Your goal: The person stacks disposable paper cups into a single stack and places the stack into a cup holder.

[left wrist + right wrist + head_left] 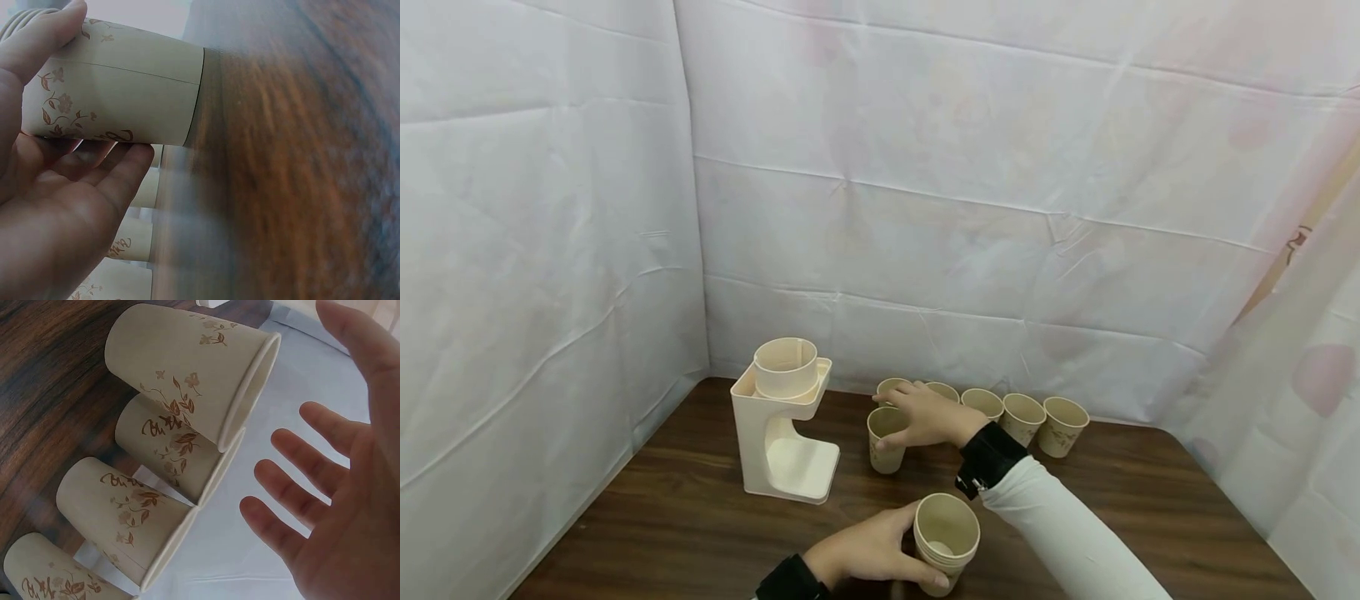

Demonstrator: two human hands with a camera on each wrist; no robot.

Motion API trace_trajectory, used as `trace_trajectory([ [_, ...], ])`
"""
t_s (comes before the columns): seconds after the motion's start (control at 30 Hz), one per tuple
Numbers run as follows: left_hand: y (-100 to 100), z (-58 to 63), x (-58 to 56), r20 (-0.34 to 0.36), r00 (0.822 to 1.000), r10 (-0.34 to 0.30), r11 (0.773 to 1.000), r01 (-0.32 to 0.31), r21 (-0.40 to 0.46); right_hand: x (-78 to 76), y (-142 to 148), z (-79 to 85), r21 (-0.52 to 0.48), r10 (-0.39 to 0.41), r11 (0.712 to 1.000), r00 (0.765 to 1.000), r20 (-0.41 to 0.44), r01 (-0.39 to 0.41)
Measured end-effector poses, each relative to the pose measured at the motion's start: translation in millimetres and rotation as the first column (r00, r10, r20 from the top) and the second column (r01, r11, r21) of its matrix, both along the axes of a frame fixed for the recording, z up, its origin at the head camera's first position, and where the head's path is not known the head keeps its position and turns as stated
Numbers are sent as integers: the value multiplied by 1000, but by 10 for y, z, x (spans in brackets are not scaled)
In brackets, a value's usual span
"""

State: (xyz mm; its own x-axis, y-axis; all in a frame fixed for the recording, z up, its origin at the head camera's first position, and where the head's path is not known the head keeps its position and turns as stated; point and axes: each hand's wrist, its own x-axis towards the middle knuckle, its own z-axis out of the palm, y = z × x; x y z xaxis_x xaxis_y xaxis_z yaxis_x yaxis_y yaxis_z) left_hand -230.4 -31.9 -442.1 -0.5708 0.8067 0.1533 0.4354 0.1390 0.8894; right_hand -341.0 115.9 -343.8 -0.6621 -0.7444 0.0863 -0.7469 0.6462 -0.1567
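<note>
On the wooden table [1150,508], the left hand [872,546] grips stacked cups [947,537]; at eleven o'clock, the right hand [925,417] spreads near the front cup [884,461].

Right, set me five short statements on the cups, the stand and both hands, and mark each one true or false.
1. The left grip holds a stack of nested cups. True.
2. The right grip is clasped round the front cup. False: it is spread near that cup, holding nothing.
3. In the head view, the cream stand is to the left of the back row of cups. True.
4. The back row of cups numbers three. False: there are five.
5. The front cup bears a brown floral print. True, as the right wrist view shows.
</note>
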Motion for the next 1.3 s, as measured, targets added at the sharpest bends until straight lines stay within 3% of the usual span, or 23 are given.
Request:
trace_trajectory([
  [0.4, 13, 9, 1, -12, 1000, 5, 1000, -5, 9, -48, -35, -35, 53, -63, 997, 997, 33, 62],
  [0.77, 4, 6, -6, 23, 1000, -19, 1000, 19, 11, -48, -83, -92, 55, -97, 994, 993, 62, 94],
  [1.3, 2, 1, -2, 13, 1000, -18, 1000, 18, 13, -80, -94, -133, 55, -76, 996, 996, 49, 73],
])
